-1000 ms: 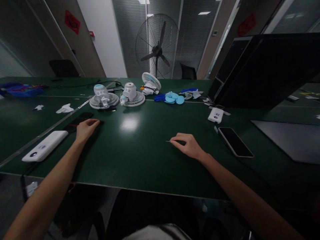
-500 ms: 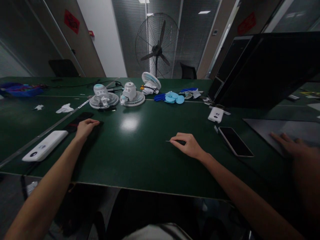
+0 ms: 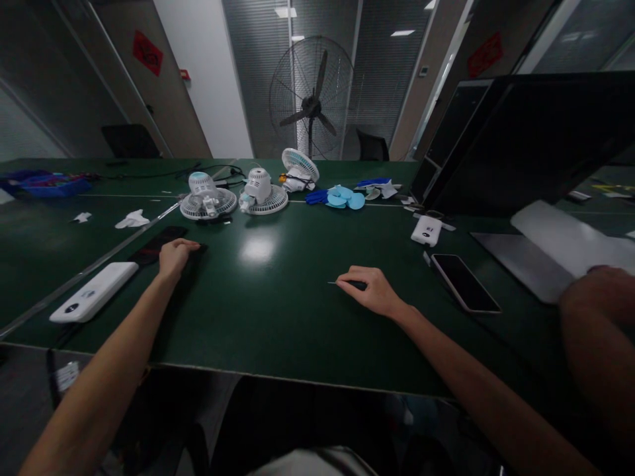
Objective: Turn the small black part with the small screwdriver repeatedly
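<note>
My right hand (image 3: 372, 289) rests on the green table, closed around the dark handle of a small screwdriver (image 3: 360, 285). Its thin metal shaft points left from between the fingertips. At the left, my left hand (image 3: 173, 258) is pinched together near the table surface. A small dark thing (image 3: 201, 248) shows at its fingertips, too dim to name. Just behind that hand lies a dark phone-like slab (image 3: 157, 244), and a white power bank (image 3: 94, 292) is to its left.
Small white fans (image 3: 262, 192) stand at the back beside blue gloves (image 3: 317, 197) and light-blue fan blades (image 3: 346, 197). On the right lie a phone (image 3: 465, 283), a white power bank (image 3: 426, 230), a grey flat panel (image 3: 516, 261) and another person's arm (image 3: 595, 330) near a white sheet (image 3: 570, 238). A black monitor-like panel (image 3: 536, 139) looms behind.
The other person's hand at the right has shifted, and a white sheet is now raised over the grey panel. My hands hold nearly the same places; the view has tilted slightly.
</note>
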The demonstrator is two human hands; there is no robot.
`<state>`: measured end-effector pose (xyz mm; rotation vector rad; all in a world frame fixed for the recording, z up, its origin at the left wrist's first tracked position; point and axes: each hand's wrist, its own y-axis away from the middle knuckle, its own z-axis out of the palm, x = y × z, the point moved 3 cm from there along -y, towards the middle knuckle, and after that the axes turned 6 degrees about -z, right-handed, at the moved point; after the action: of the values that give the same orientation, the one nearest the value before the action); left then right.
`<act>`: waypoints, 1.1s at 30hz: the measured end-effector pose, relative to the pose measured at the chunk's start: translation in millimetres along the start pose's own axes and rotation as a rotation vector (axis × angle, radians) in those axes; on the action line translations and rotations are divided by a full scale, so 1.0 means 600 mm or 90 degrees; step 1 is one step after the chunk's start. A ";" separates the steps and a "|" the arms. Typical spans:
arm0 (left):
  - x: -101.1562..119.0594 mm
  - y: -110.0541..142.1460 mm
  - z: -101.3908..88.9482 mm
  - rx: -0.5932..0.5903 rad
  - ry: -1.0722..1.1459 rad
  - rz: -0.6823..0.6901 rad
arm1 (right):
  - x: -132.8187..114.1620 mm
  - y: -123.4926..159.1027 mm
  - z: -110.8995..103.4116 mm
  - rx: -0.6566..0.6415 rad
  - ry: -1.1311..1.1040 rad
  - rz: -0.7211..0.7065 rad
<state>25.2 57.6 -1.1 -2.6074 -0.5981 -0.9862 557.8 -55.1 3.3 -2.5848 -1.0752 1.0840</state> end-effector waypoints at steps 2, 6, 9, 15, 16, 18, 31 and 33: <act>-0.003 0.004 -0.001 0.013 0.003 -0.040 | 0.000 0.000 0.000 0.002 0.000 0.000; -0.002 0.011 -0.005 0.018 -0.005 -0.062 | 0.001 0.000 0.001 0.004 0.001 -0.003; 0.008 0.016 -0.003 0.000 -0.016 -0.045 | 0.002 0.000 0.002 0.002 0.007 -0.006; 0.104 0.117 0.079 -0.243 0.047 0.159 | 0.001 0.000 0.003 -0.002 0.018 -0.006; 0.131 0.153 0.099 -0.291 0.061 0.221 | 0.001 0.000 0.003 -0.002 0.019 -0.008; 0.186 0.231 0.139 -0.381 0.066 0.333 | 0.000 0.000 0.004 0.002 0.020 -0.011; 0.292 0.377 0.194 -0.493 0.114 0.508 | -0.008 -0.003 0.003 0.022 0.067 -0.016; 0.293 0.377 0.192 -0.494 0.115 0.506 | -0.006 -0.003 0.004 0.021 0.070 -0.019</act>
<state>316.7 -44.5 7.7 -2.8412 0.9947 -1.2743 553.5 -56.8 4.4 -2.5608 -1.0590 0.9317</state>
